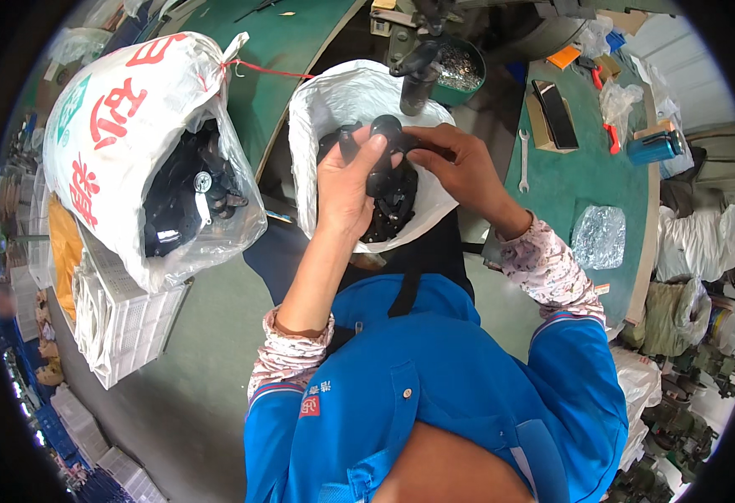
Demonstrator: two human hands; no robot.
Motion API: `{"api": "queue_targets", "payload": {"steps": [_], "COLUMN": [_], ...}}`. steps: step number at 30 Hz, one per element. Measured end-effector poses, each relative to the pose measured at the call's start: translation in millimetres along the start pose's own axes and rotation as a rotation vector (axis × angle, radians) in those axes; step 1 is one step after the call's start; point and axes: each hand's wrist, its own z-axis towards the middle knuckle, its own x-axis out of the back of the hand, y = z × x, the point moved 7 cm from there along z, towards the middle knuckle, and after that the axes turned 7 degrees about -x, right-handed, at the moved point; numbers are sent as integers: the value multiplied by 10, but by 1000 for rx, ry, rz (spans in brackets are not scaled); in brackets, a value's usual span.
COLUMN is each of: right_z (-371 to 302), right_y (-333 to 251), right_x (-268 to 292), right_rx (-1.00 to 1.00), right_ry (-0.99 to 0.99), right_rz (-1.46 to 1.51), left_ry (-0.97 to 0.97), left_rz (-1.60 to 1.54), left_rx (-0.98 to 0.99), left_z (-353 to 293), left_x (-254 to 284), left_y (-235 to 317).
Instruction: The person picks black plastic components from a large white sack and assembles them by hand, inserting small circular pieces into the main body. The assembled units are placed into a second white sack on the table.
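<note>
Black plastic fills the middle of the scene: a dark moulded part is held up between both hands, just above the open mouth of a white sack that sits in front of the person's lap. The left hand wraps around the part from the left, thumb pressed on its rounded top, fingers closed behind it. The right hand comes in from the right, its fingertips pinched on the part's right end. More black parts lie heaped inside the sack, under the hands.

To the left stands 1 larger white bag with red characters (lined with clear plastic), also holding dark parts, resting on a white crate. To the right, a green-topped bench carries a wrench, a crumpled clear bag and a blue box. At the far side, a green tub of small metal pieces sits beside a machine handle.
</note>
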Motion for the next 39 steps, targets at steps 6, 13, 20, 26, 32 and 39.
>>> {"api": "queue_targets", "payload": {"steps": [6,13,20,26,32,39], "right_z": [-27,169,895,706,-227,-568], "right_y": [9,-240,-416,-391,-368,-377], "right_x": [-87,316,864,580,-72,-366], "right_rx": [-96,19,-89,-196,369,657], "right_ry": [-68,195,139,87,-30,-140], "right_rz": [251,372,216,364,-453,-557], "left_ry": [-96,-130,-99,-176,-340,-434], "left_rz": [175,134,-72,155,386,455], "left_rx": [-64,-3,144,194,388,411], "left_z": [-21,-80,-53,-68,-246,-623], "left_x": [33,-40,-42,69,-10,75], "left_y": [-17,-46,-164,-157,-293,-410]}}
